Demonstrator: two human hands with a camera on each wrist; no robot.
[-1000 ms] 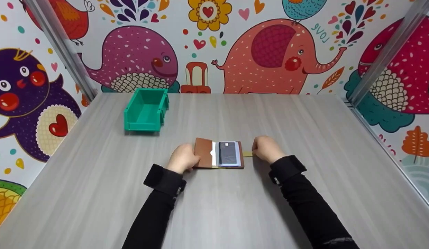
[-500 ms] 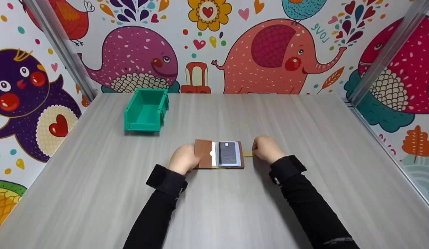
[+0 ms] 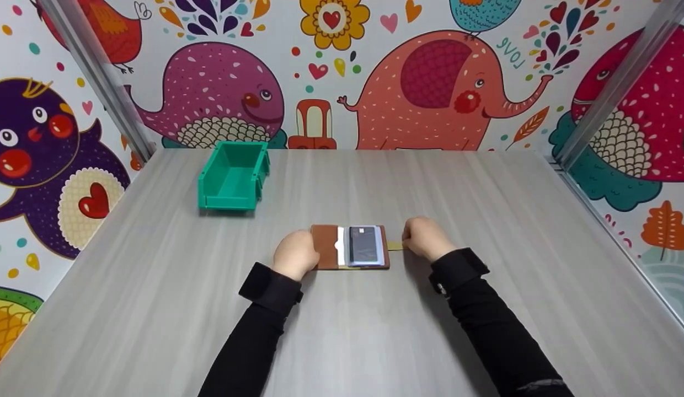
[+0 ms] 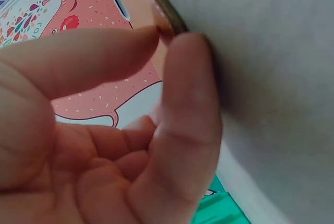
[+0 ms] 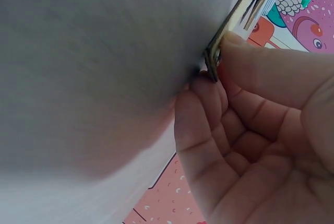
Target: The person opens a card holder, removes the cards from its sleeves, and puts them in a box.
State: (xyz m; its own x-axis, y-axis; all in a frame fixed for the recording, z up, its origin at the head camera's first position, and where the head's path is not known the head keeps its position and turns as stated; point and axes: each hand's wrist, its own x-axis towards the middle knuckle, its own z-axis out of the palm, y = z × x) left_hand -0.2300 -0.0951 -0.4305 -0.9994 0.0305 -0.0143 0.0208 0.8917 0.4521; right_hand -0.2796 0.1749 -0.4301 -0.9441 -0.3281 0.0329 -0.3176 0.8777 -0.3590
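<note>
A brown card wallet (image 3: 325, 248) lies spread open on the table between both hands. Clear sleeves fill its right half, the top one with a dark card (image 3: 364, 244) in it; white paper shows beside the fold. My left hand (image 3: 294, 253) pinches the outer edge of the left cover; in the left wrist view, thumb and index finger meet at the cover's edge (image 4: 164, 7). On the other side my right hand (image 3: 426, 238) pinches the yellowish strap (image 3: 395, 245), whose tip lies between thumb and fingers in the right wrist view.
A green plastic bin (image 3: 230, 202) stands at the back left of the pale wood-grain table (image 3: 353, 342). Walls with cartoon animals (image 3: 430, 88) and metal posts (image 3: 612, 88) enclose the back and sides.
My left hand has shifted slightly right, and the wallet's left cover, tilted up a little before, now lies flatter. The right hand has stayed in place on the strap.
</note>
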